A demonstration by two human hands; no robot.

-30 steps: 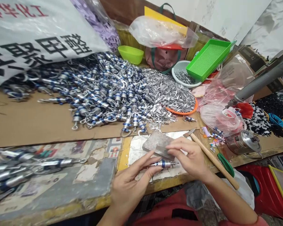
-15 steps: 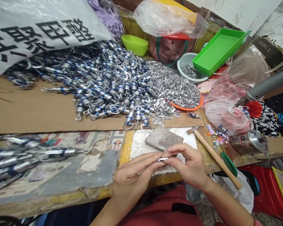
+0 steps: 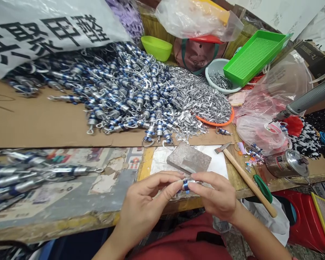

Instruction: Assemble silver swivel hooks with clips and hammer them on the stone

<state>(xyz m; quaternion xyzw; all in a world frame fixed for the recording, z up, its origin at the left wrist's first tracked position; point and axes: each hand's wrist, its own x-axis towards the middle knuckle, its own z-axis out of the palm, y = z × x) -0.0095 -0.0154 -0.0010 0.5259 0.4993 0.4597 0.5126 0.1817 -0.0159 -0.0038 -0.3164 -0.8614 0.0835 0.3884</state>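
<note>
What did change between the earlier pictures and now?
The left hand and right hand closed together around the small blue-and-silver metal piece, which earlier lay lengthwise between the fingertips and now shows mostly its blue band. The stone block and hammer stayed put.

One head-worn camera looks forward and down from close above the bench [image 3: 70,216], the hands nearest and the clutter beyond them.

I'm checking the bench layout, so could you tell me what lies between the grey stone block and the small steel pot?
In the head view, a wooden-handled hammer lies between the grey stone block and the steel pot.
</note>
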